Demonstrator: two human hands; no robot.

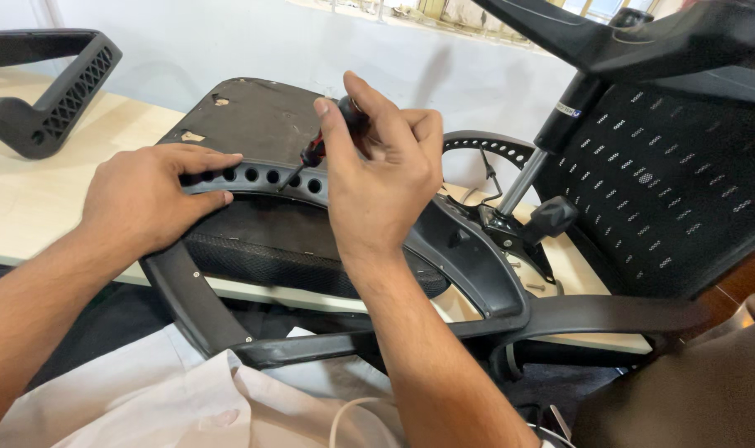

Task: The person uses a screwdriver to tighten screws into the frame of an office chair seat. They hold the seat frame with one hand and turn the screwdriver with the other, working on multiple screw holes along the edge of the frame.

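While right hand [381, 178] grips screwdriver [315, 153], tip at armrest [265, 176]

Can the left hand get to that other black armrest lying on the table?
Probably yes. The loose armrest lies on the bare table, beyond the left hand, with nothing between them. That hand rests on the holed chair frame and would have to let go.

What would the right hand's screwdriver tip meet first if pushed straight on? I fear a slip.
Probably the perforated black armrest frame: the screwdriver in the right hand points down-left at its holes; depth unclear.
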